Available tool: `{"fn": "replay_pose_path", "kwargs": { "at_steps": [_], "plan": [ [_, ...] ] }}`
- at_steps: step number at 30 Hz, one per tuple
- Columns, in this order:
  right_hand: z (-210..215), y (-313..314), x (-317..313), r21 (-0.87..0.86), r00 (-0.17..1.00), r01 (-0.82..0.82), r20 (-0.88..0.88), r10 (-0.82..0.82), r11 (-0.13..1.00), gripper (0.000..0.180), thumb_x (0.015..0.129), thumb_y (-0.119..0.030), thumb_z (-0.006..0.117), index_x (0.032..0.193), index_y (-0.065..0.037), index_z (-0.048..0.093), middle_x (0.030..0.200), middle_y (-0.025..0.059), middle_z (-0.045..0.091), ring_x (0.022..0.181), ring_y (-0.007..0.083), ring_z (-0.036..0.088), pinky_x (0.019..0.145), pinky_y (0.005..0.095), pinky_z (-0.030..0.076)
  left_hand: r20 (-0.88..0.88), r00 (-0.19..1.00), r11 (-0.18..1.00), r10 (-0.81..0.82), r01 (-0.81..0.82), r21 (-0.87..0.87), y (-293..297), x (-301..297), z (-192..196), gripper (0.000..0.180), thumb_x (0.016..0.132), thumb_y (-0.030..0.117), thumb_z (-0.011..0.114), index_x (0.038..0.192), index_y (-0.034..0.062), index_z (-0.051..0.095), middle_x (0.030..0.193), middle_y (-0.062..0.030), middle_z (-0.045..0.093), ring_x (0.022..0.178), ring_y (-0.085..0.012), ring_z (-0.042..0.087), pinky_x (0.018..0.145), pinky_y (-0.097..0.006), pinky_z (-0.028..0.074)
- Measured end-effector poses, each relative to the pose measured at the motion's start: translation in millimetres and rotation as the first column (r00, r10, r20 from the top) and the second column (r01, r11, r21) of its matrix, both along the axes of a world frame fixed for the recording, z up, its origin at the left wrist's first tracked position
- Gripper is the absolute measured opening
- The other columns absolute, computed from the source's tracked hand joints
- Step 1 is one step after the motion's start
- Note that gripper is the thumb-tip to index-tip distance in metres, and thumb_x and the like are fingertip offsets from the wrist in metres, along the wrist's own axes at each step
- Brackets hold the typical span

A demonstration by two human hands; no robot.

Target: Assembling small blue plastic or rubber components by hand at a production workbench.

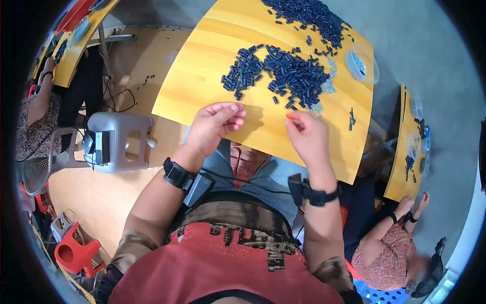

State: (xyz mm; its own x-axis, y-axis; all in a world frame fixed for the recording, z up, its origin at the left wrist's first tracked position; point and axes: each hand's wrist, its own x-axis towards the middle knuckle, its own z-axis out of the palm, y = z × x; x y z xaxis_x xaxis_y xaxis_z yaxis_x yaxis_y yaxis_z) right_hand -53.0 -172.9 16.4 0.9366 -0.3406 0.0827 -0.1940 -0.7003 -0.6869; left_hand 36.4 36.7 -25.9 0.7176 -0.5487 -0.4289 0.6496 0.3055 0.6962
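Over the near edge of the yellow wooden table (197, 96), my left hand (215, 124) is closed, its thumb pressed to curled fingers. My right hand (308, 134) is apart from it to the right, thumb and forefinger drawn together in a pinch. Whatever either hand holds is too small or hidden to make out. Just beyond them lies a heap of short dark cylindrical pieces (298, 73), with a smaller heap of the same pieces (243, 71) on its left. Tiny silvery bits (328, 85) are scattered along the heap's right side.
A larger dark heap (314, 20) covers the table's far end. On the right edge stands a clear round tub (358, 66) with pale blue contents; a few dark pieces (352, 120) lie nearer. A grey stool (114, 144) stands left. Another person (382, 248) sits right, beside another table (400, 172).
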Motion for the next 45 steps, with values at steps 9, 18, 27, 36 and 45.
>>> {"fn": "replay_pose_path", "kwargs": {
  "at_steps": [9,18,27,36,45],
  "plan": [
    [-14,24,42,-0.369,1.000,0.023,0.025,-0.015,0.929,0.012,0.075,-0.012,0.065,0.083,-0.004,0.065,0.077,0.0127,0.061,0.078,0.0317,0.059,0.069,0.0411,0.048,-0.011,0.997,0.997,-0.075,0.075,-0.017,4,3,0,0.018,0.090,0.012,0.058,0.100,-0.0023,0.064,0.091,-0.0091,0.067,0.075,-0.0133,0.062,0.069,-0.025,0.051],
    [-19,26,46,-0.443,1.000,0.023,0.001,-0.026,0.896,0.009,0.075,-0.013,0.065,0.077,-0.004,0.062,0.076,0.0113,0.061,0.075,0.0287,0.060,0.063,0.0400,0.048,0.015,0.993,0.993,-0.114,0.115,-0.031,2,7,-1,0.019,0.090,0.012,0.059,0.101,-0.0014,0.064,0.091,-0.0080,0.066,0.075,-0.0126,0.061,0.069,-0.025,0.051],
    [1,56,16,-0.025,0.999,0.038,0.030,-0.037,0.999,0.011,0.073,-0.013,0.067,0.079,-0.005,0.062,0.075,0.0096,0.062,0.068,0.0268,0.060,0.061,0.0379,0.048,0.020,0.983,0.981,-0.183,0.181,0.066,-16,5,19,0.020,0.085,0.012,0.066,0.102,0.0007,0.063,0.089,-0.0051,0.066,0.074,-0.0108,0.061,0.067,-0.024,0.052],
    [2,47,2,0.206,0.991,-0.056,0.128,0.030,0.977,0.013,0.076,-0.005,0.065,0.088,-0.002,0.064,0.078,0.0110,0.063,0.067,0.0212,0.062,0.057,0.0314,0.048,-0.023,0.993,0.991,-0.117,0.115,-0.061,-20,-8,9,0.017,0.086,0.007,0.063,0.102,0.0012,0.063,0.088,-0.0044,0.065,0.075,-0.0118,0.061,0.067,-0.023,0.051],
    [-3,42,-9,0.340,0.989,-0.030,0.144,-0.020,0.940,0.009,0.080,-0.005,0.065,0.088,-0.002,0.066,0.077,0.0076,0.064,0.061,0.0121,0.057,0.053,0.0237,0.044,-0.045,0.987,0.986,-0.153,0.149,-0.081,-20,-15,10,0.018,0.087,0.004,0.061,0.104,0.0007,0.063,0.090,-0.0058,0.066,0.079,-0.0129,0.062,0.071,-0.025,0.051]
  ]
}}
